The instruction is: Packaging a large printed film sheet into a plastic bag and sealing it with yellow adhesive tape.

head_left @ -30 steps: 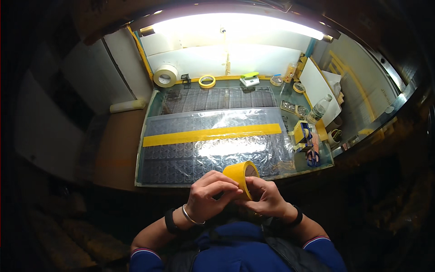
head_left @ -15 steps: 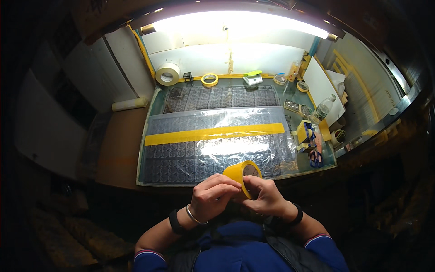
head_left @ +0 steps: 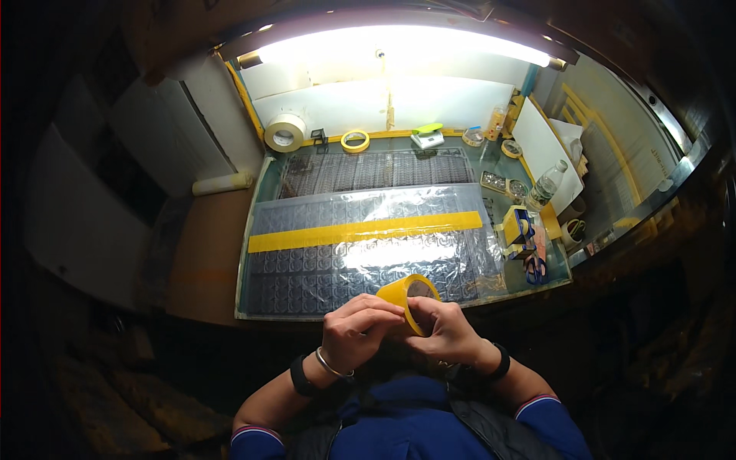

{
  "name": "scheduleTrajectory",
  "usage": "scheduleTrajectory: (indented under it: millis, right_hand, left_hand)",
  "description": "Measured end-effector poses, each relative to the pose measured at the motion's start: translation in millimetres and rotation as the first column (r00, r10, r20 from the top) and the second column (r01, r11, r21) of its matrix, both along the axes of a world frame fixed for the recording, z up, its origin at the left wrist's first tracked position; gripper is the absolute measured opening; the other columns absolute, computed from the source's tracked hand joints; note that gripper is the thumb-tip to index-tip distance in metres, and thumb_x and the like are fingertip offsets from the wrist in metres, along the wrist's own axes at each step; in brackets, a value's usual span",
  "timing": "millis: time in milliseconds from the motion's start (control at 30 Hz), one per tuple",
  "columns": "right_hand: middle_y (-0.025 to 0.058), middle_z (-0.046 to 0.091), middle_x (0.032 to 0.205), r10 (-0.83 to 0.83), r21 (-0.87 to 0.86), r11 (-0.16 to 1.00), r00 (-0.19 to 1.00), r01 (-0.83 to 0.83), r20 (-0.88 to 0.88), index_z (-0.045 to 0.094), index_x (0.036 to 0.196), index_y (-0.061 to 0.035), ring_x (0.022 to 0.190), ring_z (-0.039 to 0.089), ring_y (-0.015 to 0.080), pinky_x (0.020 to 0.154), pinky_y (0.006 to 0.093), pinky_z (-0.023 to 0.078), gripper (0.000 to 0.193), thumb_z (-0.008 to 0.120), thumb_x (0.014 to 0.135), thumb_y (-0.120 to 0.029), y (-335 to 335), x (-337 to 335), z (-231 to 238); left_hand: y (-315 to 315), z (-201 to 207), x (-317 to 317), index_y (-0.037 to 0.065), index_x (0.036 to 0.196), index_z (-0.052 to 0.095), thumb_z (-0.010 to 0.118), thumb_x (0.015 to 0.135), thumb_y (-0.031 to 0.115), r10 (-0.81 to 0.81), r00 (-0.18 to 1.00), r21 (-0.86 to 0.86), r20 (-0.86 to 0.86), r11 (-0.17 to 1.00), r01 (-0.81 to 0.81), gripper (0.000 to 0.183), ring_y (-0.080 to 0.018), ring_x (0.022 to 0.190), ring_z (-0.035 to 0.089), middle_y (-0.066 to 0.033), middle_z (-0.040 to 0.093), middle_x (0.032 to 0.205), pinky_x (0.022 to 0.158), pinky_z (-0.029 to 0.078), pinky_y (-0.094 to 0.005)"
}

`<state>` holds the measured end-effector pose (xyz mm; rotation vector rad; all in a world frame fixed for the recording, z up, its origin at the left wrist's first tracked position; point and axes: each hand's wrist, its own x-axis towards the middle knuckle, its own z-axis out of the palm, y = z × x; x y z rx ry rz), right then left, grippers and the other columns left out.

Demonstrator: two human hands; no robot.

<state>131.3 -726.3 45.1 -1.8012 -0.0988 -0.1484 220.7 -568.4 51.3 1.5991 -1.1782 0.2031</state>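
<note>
Just off the table's front edge, my right hand [head_left: 454, 334] grips a wide roll of yellow adhesive tape [head_left: 393, 291], thumb at its core opening. My left hand [head_left: 354, 330] is closed against the roll's near left side, fingers bent and pressed together; the fingertips and any loose tape end are hard to make out. Beyond them lies a clear plastic sheet [head_left: 299, 270] with rows of round shapes showing through. Across this sheet runs a long yellow tape strip [head_left: 364, 231], slightly tilted, its right end higher.
Along the back stand a large white tape roll [head_left: 285, 133], a narrow yellow tape roll [head_left: 355, 141] and a green-and-white hole punch [head_left: 428, 136]. On the right are a plastic bottle [head_left: 548, 186], a tape dispenser [head_left: 518, 230] and blue-handled scissors [head_left: 535, 268]. A lamp tube [head_left: 399, 42] shines overhead.
The view has shifted slightly, so the table sits a little lower in the picture. Both hands keep their hold on the tape roll, which has tilted slightly.
</note>
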Motion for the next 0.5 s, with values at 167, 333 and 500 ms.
scheduleTrajectory:
  millis: [167, 333, 500]
  right_hand:
    - [0.0055, 0.063, 0.091, 0.017, 0.025, 1.000, 0.999, -0.017, -0.034, 0.054, 0.110, 0.0025, 0.084, 0.057, 0.0059, 0.073, 0.0215, 0.048, 0.043, 0.068, 0.069, -0.001, -1, 3, -1]
    - [0.0140, 0.057, 0.074, -0.026, -0.023, 0.999, 0.998, 0.028, 0.059, 0.055, 0.093, 0.0008, 0.066, 0.058, 0.0133, 0.060, 0.0273, 0.046, 0.030, 0.068, 0.067, -0.007, -3, 7, -11]
    - [0.0086, 0.056, 0.075, 0.004, -0.119, 0.993, 0.999, -0.009, -0.043, 0.055, 0.094, 0.0012, 0.068, 0.052, 0.0075, 0.061, 0.0229, 0.044, 0.031, 0.068, 0.067, -0.006, -7, 10, -6]
  left_hand:
    - [-1, -2, 2, 0.003, 0.072, 0.065, 0.062, 0.064, -0.012, -0.003, 1.000, -0.006, 0.028, 1.000, 0.003, 0.017, -0.0201, 0.074, 0.064, -0.0071, 0.067, 0.079, 0.067, 0.052, -0.0280]
    - [-3, -3, 5, 0.003, 0.073, 0.063, 0.062, 0.064, -0.013, -0.010, 1.000, 0.038, -0.011, 0.999, 0.010, 0.018, -0.0205, 0.073, 0.064, -0.0077, 0.066, 0.078, 0.067, 0.052, -0.0282]
    - [-4, -13, 12, 0.003, 0.077, 0.061, 0.062, 0.063, -0.014, -0.045, 0.996, 0.056, -0.077, 0.997, 0.049, 0.021, -0.0202, 0.073, 0.064, -0.0087, 0.065, 0.079, 0.066, 0.051, -0.0278]
